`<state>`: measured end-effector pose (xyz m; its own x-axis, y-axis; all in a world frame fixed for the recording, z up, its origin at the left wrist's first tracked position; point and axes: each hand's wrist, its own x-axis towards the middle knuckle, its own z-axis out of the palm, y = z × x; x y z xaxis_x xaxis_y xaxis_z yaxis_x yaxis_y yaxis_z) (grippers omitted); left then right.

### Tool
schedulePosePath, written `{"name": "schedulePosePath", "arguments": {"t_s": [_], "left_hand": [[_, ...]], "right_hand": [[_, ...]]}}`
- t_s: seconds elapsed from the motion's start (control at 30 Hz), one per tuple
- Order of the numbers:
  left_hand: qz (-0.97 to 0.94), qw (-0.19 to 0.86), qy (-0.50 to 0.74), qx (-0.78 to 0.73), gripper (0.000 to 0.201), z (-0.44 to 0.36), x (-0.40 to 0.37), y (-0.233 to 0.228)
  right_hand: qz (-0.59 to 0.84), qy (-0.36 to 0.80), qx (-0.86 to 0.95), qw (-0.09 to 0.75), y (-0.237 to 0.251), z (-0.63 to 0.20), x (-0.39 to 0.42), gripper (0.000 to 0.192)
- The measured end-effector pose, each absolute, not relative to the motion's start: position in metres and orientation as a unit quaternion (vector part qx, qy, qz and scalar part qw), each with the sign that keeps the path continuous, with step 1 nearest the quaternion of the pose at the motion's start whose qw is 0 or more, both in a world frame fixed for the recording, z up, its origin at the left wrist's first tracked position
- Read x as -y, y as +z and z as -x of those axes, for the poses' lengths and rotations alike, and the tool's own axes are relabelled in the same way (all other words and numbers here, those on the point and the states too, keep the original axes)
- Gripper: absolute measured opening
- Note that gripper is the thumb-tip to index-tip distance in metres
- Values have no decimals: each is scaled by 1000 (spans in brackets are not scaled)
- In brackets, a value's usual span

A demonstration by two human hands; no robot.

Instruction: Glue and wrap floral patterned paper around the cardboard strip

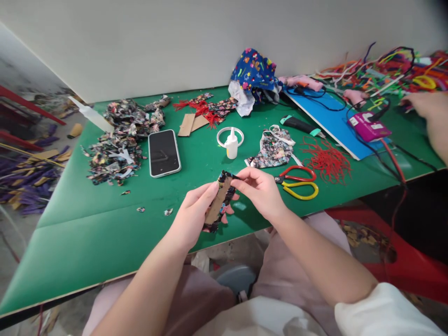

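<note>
My left hand (194,214) grips a small cardboard strip (217,204) wrapped at its edges in dark patterned fabric, held just above the front edge of the green table (105,228). My right hand (261,189) pinches the strip's upper end, fingers on the fabric fold. A white glue bottle (231,143) stands upright just beyond the hands. Red and yellow scissors (297,182) lie to the right of my right hand.
A phone (163,152) lies face up beside a heap of fabric scraps (119,140). Cardboard pieces (192,123), a patterned fabric piece (273,150), red threads (327,161), a blue board (332,121) with a pink device (367,126) lie farther back. Another person's hand (429,112) reaches in at right.
</note>
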<state>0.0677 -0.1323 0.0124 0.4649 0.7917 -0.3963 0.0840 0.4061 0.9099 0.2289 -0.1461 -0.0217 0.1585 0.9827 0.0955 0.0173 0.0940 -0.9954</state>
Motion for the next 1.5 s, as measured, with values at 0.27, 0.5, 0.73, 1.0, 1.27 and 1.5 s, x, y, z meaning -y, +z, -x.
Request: {"name": "schedulePosePath", "arguments": {"t_s": [0.27, 0.5, 0.73, 1.0, 1.27, 1.5], "left_hand": [[-500, 680, 242, -478, 39, -70, 132, 14], [-494, 696, 243, -461, 40, -67, 132, 12], [-481, 701, 254, -462, 39, -68, 132, 13], [-514, 684, 216, -471, 43, -71, 134, 17], [-579, 648, 173, -463, 43, -76, 138, 21], [-567, 653, 179, -469, 43, -79, 141, 20]], "right_hand": [[505, 457, 528, 507, -19, -219, 152, 35], [490, 451, 517, 539, -17, -229, 150, 27], [526, 403, 539, 520, -20, -226, 151, 22], [500, 404, 568, 514, -17, -230, 152, 30], [524, 363, 559, 531, -12, -235, 152, 21], [551, 225, 610, 524, -14, -230, 154, 16]]}}
